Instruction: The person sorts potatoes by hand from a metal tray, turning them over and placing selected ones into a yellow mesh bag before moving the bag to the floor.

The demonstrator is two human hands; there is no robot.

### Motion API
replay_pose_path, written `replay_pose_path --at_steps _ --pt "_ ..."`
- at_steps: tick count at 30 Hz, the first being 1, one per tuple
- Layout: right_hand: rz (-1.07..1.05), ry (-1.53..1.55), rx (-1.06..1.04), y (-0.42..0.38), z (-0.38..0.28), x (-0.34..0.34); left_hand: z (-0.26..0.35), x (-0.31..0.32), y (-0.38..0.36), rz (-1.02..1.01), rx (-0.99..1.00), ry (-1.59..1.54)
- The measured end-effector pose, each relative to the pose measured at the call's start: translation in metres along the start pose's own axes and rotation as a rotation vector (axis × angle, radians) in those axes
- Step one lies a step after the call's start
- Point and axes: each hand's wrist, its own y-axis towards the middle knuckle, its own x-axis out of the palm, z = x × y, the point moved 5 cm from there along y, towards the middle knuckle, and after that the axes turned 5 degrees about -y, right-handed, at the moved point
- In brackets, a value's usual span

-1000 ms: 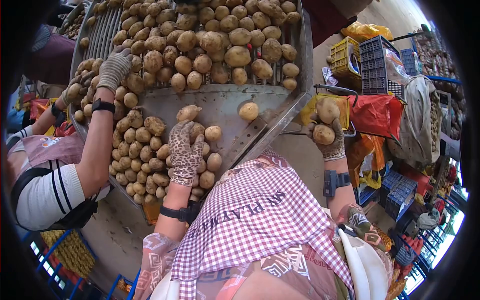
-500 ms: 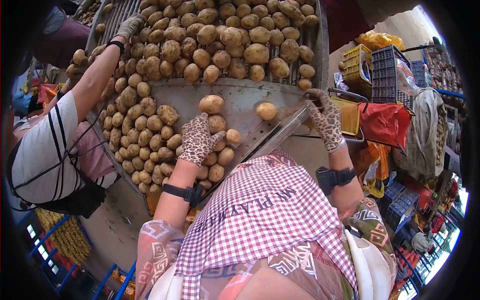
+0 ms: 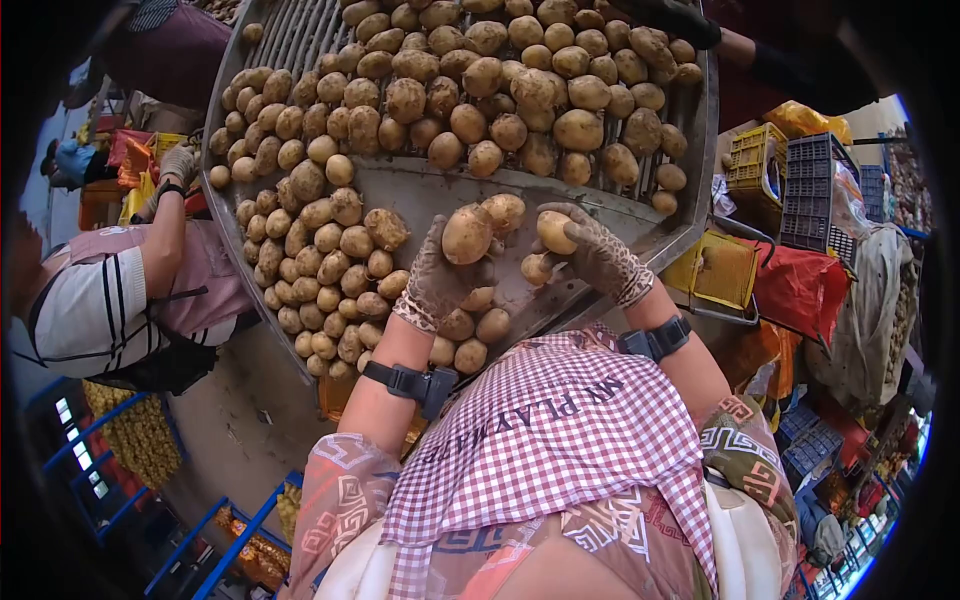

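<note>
Both of my hands wear leopard-print gloves with dirty palms. My left hand (image 3: 440, 275) is turned palm up, its fingers curled round a large potato (image 3: 466, 236); a second potato (image 3: 503, 212) sits against that one. In my right hand (image 3: 597, 250) a smaller potato (image 3: 556, 232) is gripped between thumb and fingers. Another potato (image 3: 537, 268) shows just under its fingertips. The hands face each other over the bare metal chute (image 3: 415, 188) of the sorting table. Close by my left wrist lies a pile of potatoes (image 3: 330, 265).
Soil-covered potatoes (image 3: 480, 75) crowd the slatted rollers (image 3: 300, 40) at the back. At left stands a co-worker with a gloved hand (image 3: 178, 163) raised; another person's dark sleeve (image 3: 810, 75) reaches in from top right. Yellow (image 3: 755, 165) and blue crates (image 3: 808, 185) stand at right.
My hands have come together over the chute and turned palm up, now with potatoes in them. The co-worker at left has pulled their arm back from the rollers.
</note>
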Motion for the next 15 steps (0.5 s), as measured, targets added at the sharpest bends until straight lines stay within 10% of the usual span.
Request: replay_pose_path --at_steps 13,15 --pt "-0.061 -0.18 -0.122 0.024 0.001 0.027 -0.022 0.022 0.006 -0.178 -0.082 -0.153" --pt "0.042 -0.199 -0.235 0.016 -0.005 0.029 -0.013 0.024 0.005 0.209 0.282 0.396"
